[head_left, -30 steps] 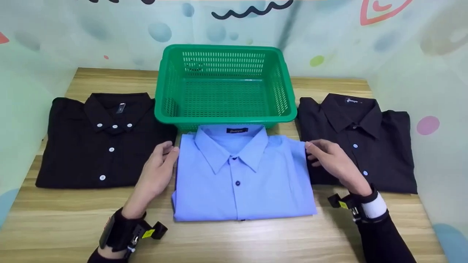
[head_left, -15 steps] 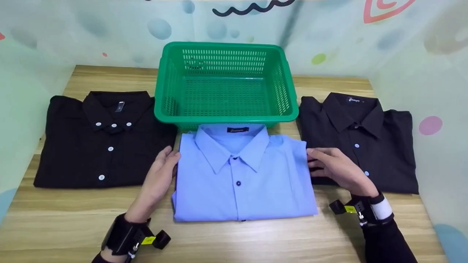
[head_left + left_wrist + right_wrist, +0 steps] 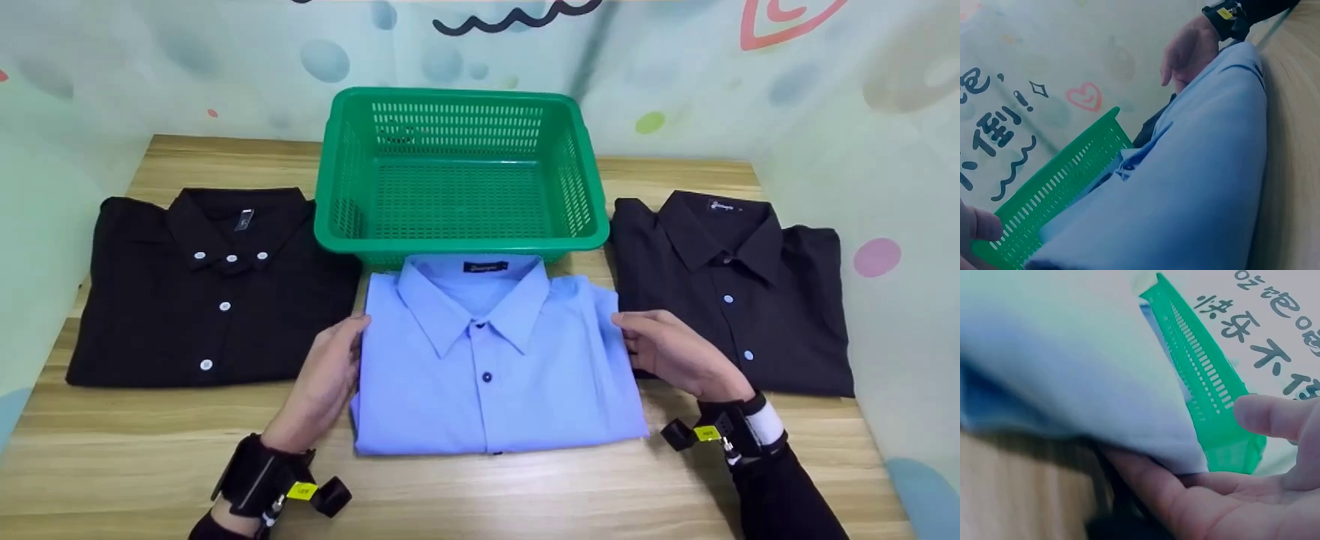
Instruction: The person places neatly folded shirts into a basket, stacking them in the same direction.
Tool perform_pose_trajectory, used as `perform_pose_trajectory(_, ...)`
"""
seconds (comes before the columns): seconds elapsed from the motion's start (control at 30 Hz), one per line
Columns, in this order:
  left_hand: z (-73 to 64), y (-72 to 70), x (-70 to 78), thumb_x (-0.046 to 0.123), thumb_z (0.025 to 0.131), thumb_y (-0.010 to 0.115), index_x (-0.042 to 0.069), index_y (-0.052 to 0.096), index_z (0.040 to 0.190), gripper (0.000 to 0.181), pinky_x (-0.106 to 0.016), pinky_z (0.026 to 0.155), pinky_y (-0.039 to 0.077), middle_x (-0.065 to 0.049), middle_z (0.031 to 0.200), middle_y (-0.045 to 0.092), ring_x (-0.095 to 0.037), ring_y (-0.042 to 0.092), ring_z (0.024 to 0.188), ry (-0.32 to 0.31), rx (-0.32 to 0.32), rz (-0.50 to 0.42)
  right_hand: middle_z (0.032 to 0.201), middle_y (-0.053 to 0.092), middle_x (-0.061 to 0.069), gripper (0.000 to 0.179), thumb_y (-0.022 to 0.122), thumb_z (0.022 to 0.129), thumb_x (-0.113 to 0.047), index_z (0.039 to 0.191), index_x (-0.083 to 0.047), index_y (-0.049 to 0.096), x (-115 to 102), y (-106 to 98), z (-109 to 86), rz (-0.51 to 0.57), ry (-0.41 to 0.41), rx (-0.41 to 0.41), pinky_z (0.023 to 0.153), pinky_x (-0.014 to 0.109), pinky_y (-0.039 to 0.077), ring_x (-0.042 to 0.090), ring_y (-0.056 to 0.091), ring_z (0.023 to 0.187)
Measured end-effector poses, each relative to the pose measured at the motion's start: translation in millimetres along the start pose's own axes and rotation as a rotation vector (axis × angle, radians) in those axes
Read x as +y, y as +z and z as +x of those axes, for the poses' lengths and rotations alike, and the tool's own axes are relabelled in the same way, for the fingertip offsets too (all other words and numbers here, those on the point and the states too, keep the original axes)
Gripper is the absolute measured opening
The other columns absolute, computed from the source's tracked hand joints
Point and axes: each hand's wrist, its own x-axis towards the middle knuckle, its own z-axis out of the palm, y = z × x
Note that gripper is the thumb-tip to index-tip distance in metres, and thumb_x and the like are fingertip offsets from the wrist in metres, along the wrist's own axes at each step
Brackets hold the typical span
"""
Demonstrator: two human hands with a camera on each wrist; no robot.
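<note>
A folded light-blue shirt (image 3: 420, 390) lies in front of me on the table, collar pointing away and dark buttons down the middle. My left hand (image 3: 322, 379) is at its left edge, fingertips mostly hidden beside the cloth. At the opposite edge is my right hand (image 3: 679, 352), its thumb tip overlapping the border in the head view. The right wrist view shows the right fingers (image 3: 1157, 486) extended beneath the shirt's edge, with the thumb (image 3: 1264, 415) raised apart from the cloth. In the left wrist view the left thumb (image 3: 985, 226) also stands off the fabric.
A green plastic basket (image 3: 461, 244) with perforated walls stands just behind the blue shirt, nothing in it. Folded black shirts lie either side: one with white buttons (image 3: 150, 315) on the left, another (image 3: 802, 322) on the right. Patterned walls (image 3: 675, 75) border the wooden table (image 3: 525, 499).
My right hand has shifted left and slightly nearer me, and the blue shirt's right edge has been pushed inward. The left hand has moved a little nearer me along the left edge.
</note>
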Motion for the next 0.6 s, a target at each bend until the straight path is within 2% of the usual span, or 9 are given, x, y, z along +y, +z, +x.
perform_pose_trajectory(0.03, 0.4, 0.0, -1.0, 0.015, 0.103, 0.044, -0.004, 0.05, 0.096, 0.021, -0.028, 0.074, 0.049, -0.012, 0.095, 0.055, -0.019, 0.055, 0.085, 0.0, 0.004, 0.001, 0.092, 0.058, 0.009, 0.024, 0.056, 0.102, -0.018, 0.084, -0.002, 0.056, 1.0, 0.9, 0.5, 0.022, -0.005, -0.011, 0.085, 0.038, 0.05, 0.022, 0.059, 0.094)
perform_pose_trajectory(0.1, 0.4, 0.1, -2.5, 0.015, 0.102, 0.046, -0.002, 0.052, 0.093, 0.021, -0.027, 0.07, 0.049, -0.008, 0.089, 0.055, -0.016, 0.055, 0.079, -0.003, 0.006, 0.011, 0.099, 0.059, 0.01, 0.024, 0.055, 0.103, -0.018, 0.085, -0.002, 0.059, 2.6, 2.8, 1.3, 0.06, -0.015, -0.039, 0.088, 0.038, 0.049, 0.023, 0.058, 0.099)
perform_pose_trajectory(0.2, 0.9, 2.0, -4.1, 0.014, 0.102, 0.047, -0.003, 0.053, 0.096, 0.019, -0.027, 0.073, 0.049, -0.008, 0.09, 0.053, -0.016, 0.055, 0.082, -0.002, -0.01, 0.018, 0.105, 0.058, 0.012, 0.026, 0.052, 0.104, -0.017, 0.086, -0.001, 0.062, 4.4, 4.2, 1.7, 0.099, -0.024, -0.069, 0.093, 0.038, 0.046, 0.024, 0.055, 0.105)
perform_pose_trajectory(0.3, -0.1, 2.3, -4.4, 0.014, 0.102, 0.047, -0.007, 0.052, 0.112, 0.024, -0.029, 0.083, 0.048, -0.012, 0.103, 0.054, -0.018, 0.054, 0.094, -0.005, -0.024, 0.018, 0.112, 0.057, 0.012, 0.028, 0.049, 0.105, -0.016, 0.09, 0.001, 0.065, 5.8, 4.8, 3.0, 0.125, -0.026, -0.103, 0.098, 0.039, 0.043, 0.024, 0.053, 0.11)
perform_pose_trajectory(0.43, -0.2, 2.1, -4.6, 0.014, 0.101, 0.046, -0.009, 0.043, 0.134, 0.041, -0.031, 0.099, 0.039, -0.016, 0.125, 0.048, -0.021, 0.047, 0.114, -0.019, -0.065, 0.019, 0.113, 0.058, 0.012, 0.029, 0.045, 0.106, -0.016, 0.095, 0.001, 0.066, 7.4, 3.8, 4.3, 0.164, -0.019, -0.128, 0.098, 0.04, 0.042, 0.025, 0.054, 0.11)
perform_pose_trajectory(0.6, -0.2, 2.5, -5.0, 0.013, 0.101, 0.046, -0.011, 0.033, 0.142, 0.05, -0.032, 0.111, 0.022, -0.016, 0.141, 0.037, -0.02, 0.032, 0.13, -0.021, -0.087, 0.009, 0.111, 0.061, 0.011, 0.03, 0.043, 0.106, -0.015, 0.099, 0.001, 0.067, 9.2, 3.7, 5.3, 0.2, -0.01, -0.136, 0.095, 0.04, 0.045, 0.024, 0.056, 0.108)
